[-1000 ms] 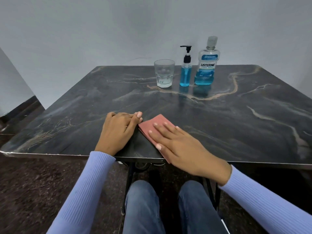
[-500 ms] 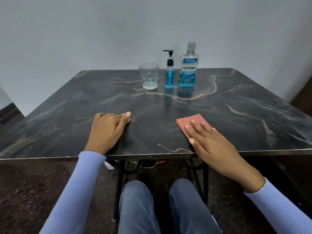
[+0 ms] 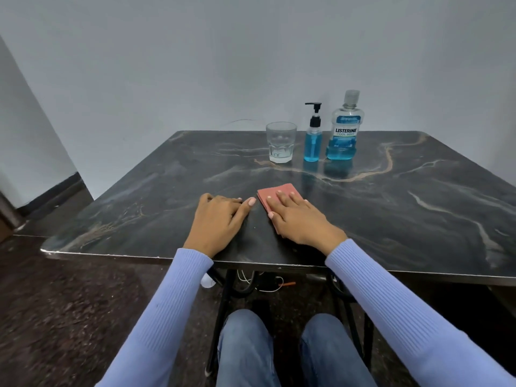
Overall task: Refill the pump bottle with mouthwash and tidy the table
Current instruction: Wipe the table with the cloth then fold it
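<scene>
A small pump bottle [image 3: 313,141] with a black pump, mostly full of blue liquid, stands at the table's far edge. Right beside it is a capped Listerine mouthwash bottle [image 3: 344,132], about a third full. Left of the pump bottle stands a clear glass [image 3: 281,142]. My right hand [image 3: 300,219] lies flat, fingers apart, pressing a folded pink cloth [image 3: 279,192] onto the dark marble table [image 3: 391,208]. Palm down on the table just left of the cloth is my left hand [image 3: 220,219], fingers loosely curled, holding nothing.
A grey wall runs behind the table. Its near edge crosses above my knees [image 3: 287,347]. Black metal table legs and some loose wires [image 3: 259,283] show beneath it. Dark speckled floor lies on the left.
My right hand slid the pink cloth out to the right and back again to the left, close to my left hand. The left hand has stayed in place.
</scene>
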`<state>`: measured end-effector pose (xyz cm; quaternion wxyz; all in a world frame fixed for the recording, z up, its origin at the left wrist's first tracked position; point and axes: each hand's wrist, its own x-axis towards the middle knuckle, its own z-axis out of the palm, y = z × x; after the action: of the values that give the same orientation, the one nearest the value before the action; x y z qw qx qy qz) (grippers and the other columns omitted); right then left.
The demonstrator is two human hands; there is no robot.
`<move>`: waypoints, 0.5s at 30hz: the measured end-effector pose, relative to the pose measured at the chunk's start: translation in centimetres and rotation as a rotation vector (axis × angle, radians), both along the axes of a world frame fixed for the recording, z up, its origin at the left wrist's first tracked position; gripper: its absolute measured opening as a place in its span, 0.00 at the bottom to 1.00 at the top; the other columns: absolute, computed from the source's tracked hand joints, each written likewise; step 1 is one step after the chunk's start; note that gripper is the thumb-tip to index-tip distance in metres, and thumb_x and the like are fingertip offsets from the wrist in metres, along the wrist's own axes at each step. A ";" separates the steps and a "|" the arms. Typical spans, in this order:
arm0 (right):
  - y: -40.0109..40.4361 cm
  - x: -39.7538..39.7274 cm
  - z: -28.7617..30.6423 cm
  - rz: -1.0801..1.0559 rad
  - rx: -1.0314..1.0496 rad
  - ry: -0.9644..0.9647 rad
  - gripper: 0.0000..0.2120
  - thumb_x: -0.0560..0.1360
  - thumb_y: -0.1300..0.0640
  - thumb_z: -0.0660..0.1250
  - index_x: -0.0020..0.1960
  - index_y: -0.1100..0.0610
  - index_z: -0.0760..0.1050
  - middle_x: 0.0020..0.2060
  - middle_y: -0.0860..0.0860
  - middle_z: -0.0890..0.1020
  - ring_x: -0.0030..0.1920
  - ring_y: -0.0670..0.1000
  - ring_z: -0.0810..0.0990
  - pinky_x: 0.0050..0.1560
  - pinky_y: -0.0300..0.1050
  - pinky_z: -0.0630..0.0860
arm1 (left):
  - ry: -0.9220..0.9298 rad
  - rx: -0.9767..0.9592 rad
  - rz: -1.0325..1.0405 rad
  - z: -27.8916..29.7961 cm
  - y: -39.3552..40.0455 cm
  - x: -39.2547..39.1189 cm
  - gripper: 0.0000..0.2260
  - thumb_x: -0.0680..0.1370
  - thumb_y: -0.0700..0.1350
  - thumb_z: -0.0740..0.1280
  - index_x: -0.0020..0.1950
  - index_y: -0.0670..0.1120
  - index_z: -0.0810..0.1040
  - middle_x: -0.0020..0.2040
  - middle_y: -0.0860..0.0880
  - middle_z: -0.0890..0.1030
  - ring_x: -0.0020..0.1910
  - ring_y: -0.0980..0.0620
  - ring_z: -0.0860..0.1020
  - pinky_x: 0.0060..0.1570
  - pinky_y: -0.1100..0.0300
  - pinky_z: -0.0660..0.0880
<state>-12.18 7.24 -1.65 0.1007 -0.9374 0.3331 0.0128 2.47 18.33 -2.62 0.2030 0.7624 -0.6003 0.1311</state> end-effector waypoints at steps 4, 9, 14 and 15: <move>-2.5 0.5 0.7 -0.097 0.047 0.036 0.25 0.82 0.49 0.45 0.78 0.51 0.45 0.78 0.52 0.46 0.77 0.55 0.44 0.75 0.55 0.44 | -0.018 -0.019 -0.013 0.5 -0.6 -0.3 0.32 0.80 0.62 0.44 0.38 0.46 0.81 0.41 0.50 0.84 0.42 0.52 0.78 0.48 0.58 0.58; -5.2 -2.6 1.2 -0.227 0.048 0.034 0.26 0.82 0.49 0.45 0.78 0.54 0.44 0.78 0.54 0.46 0.77 0.56 0.44 0.76 0.55 0.45 | -0.042 -0.010 -0.052 0.8 -2.1 -2.0 0.37 0.77 0.64 0.39 0.38 0.44 0.81 0.39 0.48 0.84 0.39 0.50 0.78 0.48 0.60 0.58; -5.8 -9.0 0.6 -0.378 0.024 -0.003 0.26 0.82 0.49 0.44 0.78 0.54 0.45 0.78 0.54 0.46 0.77 0.57 0.45 0.75 0.55 0.46 | -0.003 -0.011 -0.064 0.6 -2.9 -2.5 0.39 0.76 0.67 0.38 0.40 0.44 0.83 0.40 0.47 0.84 0.39 0.49 0.79 0.52 0.58 0.61; -5.5 -10.5 0.4 -0.409 0.013 -0.019 0.26 0.82 0.48 0.44 0.78 0.54 0.46 0.78 0.54 0.47 0.77 0.56 0.45 0.75 0.54 0.45 | 0.012 -0.023 -0.065 0.5 -2.9 -2.5 0.39 0.77 0.66 0.39 0.40 0.45 0.83 0.39 0.48 0.84 0.39 0.49 0.79 0.51 0.58 0.61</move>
<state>-22.65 1.77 -1.26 0.1105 -0.8496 0.5155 -0.0145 -0.02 15.44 -2.11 0.2196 0.7407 -0.6221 0.1268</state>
